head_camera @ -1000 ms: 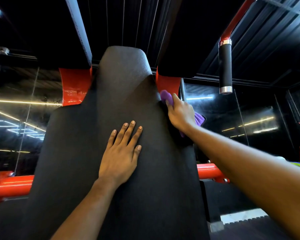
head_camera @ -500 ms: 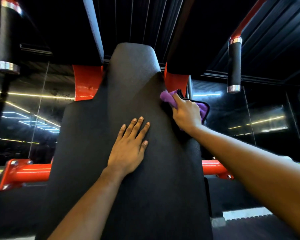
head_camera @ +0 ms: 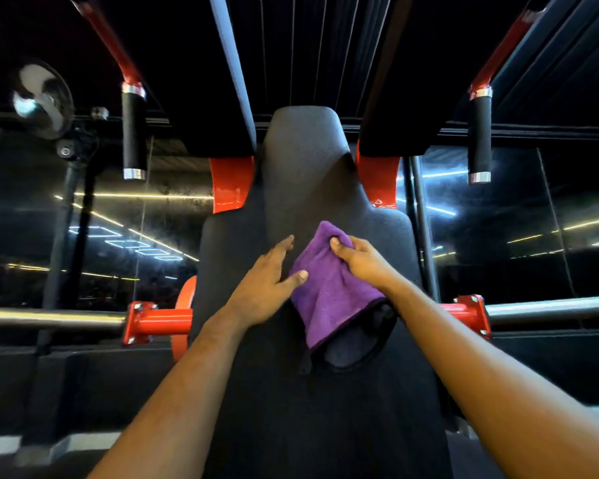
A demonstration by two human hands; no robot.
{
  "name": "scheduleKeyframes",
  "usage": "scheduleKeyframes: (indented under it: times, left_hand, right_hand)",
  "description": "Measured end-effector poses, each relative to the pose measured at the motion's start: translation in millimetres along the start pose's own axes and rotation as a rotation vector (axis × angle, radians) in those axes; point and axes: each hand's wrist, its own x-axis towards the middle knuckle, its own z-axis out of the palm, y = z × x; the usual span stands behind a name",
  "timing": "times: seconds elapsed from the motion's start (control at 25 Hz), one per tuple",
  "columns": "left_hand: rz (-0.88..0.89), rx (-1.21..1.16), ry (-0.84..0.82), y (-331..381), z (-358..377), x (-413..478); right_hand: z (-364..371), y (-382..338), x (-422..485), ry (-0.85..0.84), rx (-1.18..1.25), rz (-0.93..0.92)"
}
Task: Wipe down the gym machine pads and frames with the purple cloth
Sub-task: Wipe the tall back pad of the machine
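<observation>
While the purple cloth [head_camera: 329,295] is gripped near its top by the right hand [head_camera: 363,262] against the black pad [head_camera: 305,160], the left hand [head_camera: 263,288] is held straight-fingered, thumb on the cloth.

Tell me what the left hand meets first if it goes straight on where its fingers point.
Probably the narrow upper part of the black back pad: the left hand points up and right along it, just clearing the purple cloth. Depth is unclear.

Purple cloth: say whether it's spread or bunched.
Bunched: right hand pinches the purple cloth by its top; it hangs in loose folds over the black pad.
</observation>
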Motion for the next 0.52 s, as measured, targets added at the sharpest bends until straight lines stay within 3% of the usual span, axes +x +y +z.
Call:
scheduleKeyframes:
  times: [0.2, 0.36, 0.44, 0.52]
  left_hand:
    - [-0.131, 0.244, -0.202, -27.2, -50.0, -23.8]
    - [-0.193, 0.494, -0.242, -40.5, -99.9, -19.4]
    - [-0.166, 0.594, 0.033, -40.4, -115.1, -5.8]
    - [-0.144, 0.699, 0.511, -38.5, -94.6, -0.4]
  right_hand:
    - [44.6, -2.8, -6.3, -0.329, 0.101, 0.061]
    - [64.7, -9.8, 15.6, -0.452, -0.322, -0.064]
    - [83.3, -22.5, 30.1, -0.397, -0.374, -0.080]
    - [105.5, -36.6, 49.9, -0.248, -0.158, -0.031]
